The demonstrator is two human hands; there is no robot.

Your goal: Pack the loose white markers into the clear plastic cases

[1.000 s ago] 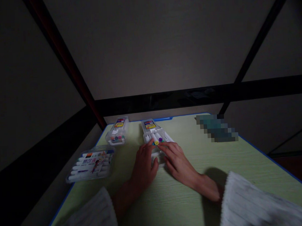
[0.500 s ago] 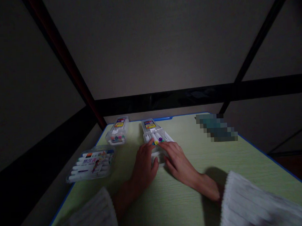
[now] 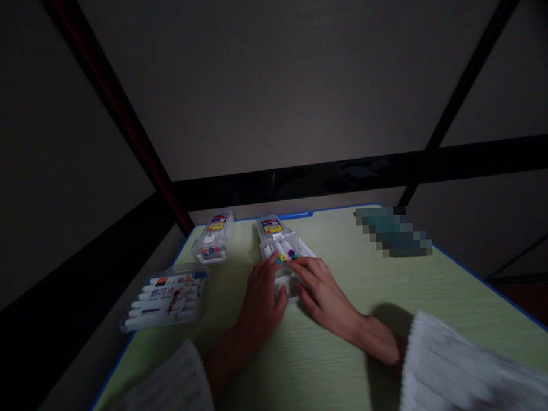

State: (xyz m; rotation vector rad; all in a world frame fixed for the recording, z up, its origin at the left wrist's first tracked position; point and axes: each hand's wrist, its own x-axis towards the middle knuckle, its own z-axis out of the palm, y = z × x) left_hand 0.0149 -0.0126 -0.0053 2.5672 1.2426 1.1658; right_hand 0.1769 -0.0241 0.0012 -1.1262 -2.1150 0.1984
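A clear plastic marker case (image 3: 271,227) lies mid-table with its near end open. White markers with coloured ends (image 3: 283,257), among them yellow, purple and teal, stick out of that opening. My left hand (image 3: 263,300) rests at the left of the opening, fingertips touching the marker ends and thumb apart. From the right, my right hand (image 3: 324,291) lays its stretched fingers against the same ends, its thumb also apart. Between the two hands, the case's clear lid flap (image 3: 286,288) is partly covered. A white marker (image 3: 305,248) lies along the case's right side.
A closed marker case (image 3: 217,229) stands at the back left. A flatter clear pack of markers (image 3: 169,298) lies at the left edge. A pixelated greenish object (image 3: 391,232) is at the back right. The pale green table (image 3: 442,319) has a blue rim, with walls behind and left.
Almost nothing differs. The fingers of my right hand have shifted very slightly at the marker ends; the cases stay put.
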